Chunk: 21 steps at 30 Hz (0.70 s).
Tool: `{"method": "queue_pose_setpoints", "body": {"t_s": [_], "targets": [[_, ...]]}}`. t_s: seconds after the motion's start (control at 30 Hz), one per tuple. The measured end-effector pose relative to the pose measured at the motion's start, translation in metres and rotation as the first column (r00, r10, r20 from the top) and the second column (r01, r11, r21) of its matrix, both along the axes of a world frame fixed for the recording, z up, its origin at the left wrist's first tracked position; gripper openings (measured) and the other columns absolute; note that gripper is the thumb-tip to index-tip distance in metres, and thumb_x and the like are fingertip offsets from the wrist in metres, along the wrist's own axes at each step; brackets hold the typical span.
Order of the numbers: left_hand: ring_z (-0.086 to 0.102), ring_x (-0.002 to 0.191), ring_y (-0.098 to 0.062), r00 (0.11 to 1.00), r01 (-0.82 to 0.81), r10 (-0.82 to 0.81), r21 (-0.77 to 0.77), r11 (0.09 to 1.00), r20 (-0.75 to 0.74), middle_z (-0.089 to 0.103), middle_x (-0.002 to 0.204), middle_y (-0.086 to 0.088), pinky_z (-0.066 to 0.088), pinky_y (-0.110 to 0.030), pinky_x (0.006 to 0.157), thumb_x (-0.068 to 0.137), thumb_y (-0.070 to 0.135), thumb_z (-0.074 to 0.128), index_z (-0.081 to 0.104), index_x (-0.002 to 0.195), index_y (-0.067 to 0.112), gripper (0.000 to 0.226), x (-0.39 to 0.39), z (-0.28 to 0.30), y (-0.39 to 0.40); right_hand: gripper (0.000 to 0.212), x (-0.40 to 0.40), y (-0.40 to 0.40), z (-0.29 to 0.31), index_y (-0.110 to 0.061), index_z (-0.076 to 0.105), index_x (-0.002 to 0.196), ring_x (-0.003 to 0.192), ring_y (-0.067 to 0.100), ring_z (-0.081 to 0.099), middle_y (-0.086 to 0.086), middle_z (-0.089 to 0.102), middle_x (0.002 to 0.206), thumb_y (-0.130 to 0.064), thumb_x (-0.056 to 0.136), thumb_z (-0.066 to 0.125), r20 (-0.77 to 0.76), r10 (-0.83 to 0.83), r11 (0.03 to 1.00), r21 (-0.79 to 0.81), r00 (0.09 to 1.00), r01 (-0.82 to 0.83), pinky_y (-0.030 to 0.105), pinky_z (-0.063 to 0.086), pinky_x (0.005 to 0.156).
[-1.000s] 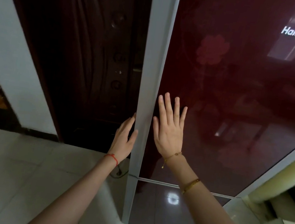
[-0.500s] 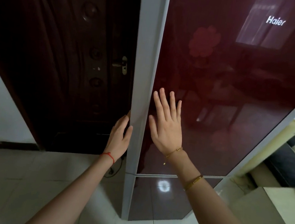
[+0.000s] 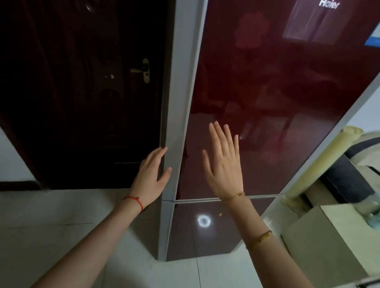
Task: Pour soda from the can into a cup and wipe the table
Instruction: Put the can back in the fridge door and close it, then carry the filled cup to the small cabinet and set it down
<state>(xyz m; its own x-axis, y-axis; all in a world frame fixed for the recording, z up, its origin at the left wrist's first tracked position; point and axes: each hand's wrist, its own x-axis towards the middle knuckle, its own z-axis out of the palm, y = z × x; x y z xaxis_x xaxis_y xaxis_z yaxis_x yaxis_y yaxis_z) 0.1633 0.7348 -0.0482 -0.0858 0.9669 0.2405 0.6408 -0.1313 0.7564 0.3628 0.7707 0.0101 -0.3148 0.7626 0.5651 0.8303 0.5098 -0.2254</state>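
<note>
Red glossy fridge (image 3: pixel 277 87) stands beside a dark door (image 3: pixel 73 66). Left hand (image 3: pixel 152 180) rests open on its grey edge; right hand (image 3: pixel 223 165) is spread flat before the door panel.

We have one view only, a wide-angle camera worn on the head, facing forward and tilted down, close to a dark red fridge door (image 3: pixel 276 95) that fills the upper right of the frame. Both forearms enter from the bottom edge, and floor tiles (image 3: pixel 13 229) span the lower part.
</note>
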Motion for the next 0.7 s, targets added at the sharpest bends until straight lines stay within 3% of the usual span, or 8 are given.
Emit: {"method": "queue_pose_setpoints", "body": {"t_s": [0.23,0.47,0.6,0.7], "targets": [[0.028,0.144,-0.02,0.981,0.163,-0.163,-0.008,0.987,-0.105,0.033,0.156,-0.002,0.019,-0.024,0.115,0.099,0.023,0.054,0.034,0.151,0.015,0.056,0.028,-0.008,-0.022,0.059,0.052,-0.05,-0.031,-0.017,0.019,0.154,0.151,0.02,0.004,0.0,0.021,0.16,-0.035,0.101,0.04,0.05,-0.148,0.98,-0.125,0.988,0.153,0.046,0.01,0.122],[0.03,0.143,-0.023,0.915,0.37,-0.372,-0.039,0.928,-0.157,0.034,0.155,-0.004,0.024,-0.04,0.12,0.097,0.023,0.055,0.036,0.15,0.017,0.056,0.084,0.001,-0.027,0.06,0.118,-0.109,-0.044,-0.02,0.018,0.154,0.151,0.019,0.002,-0.001,0.02,0.16,-0.037,0.101,0.041,0.073,-0.347,0.909,-0.219,0.935,0.354,0.044,0.007,0.123],[0.032,0.14,-0.024,0.834,0.505,-0.499,-0.041,0.862,-0.236,0.037,0.153,-0.003,0.024,-0.03,0.114,0.097,0.02,0.056,0.035,0.15,0.016,0.058,0.123,0.005,-0.036,0.06,0.157,-0.151,-0.047,-0.022,0.016,0.154,0.151,0.021,0.002,0.0,0.02,0.161,-0.039,0.101,0.039,0.045,-0.466,0.84,-0.29,0.883,0.458,0.044,0.006,0.123],[0.032,0.138,-0.023,0.771,0.586,-0.576,-0.05,0.809,-0.272,0.038,0.152,-0.004,0.027,-0.033,0.114,0.096,0.018,0.056,0.035,0.15,0.014,0.058,0.156,0.009,-0.05,0.06,0.186,-0.188,-0.05,-0.02,0.019,0.154,0.151,0.022,0.004,0.001,0.024,0.159,-0.043,0.101,0.035,0.055,-0.558,0.77,-0.338,0.828,0.541,0.044,0.005,0.123]]}}
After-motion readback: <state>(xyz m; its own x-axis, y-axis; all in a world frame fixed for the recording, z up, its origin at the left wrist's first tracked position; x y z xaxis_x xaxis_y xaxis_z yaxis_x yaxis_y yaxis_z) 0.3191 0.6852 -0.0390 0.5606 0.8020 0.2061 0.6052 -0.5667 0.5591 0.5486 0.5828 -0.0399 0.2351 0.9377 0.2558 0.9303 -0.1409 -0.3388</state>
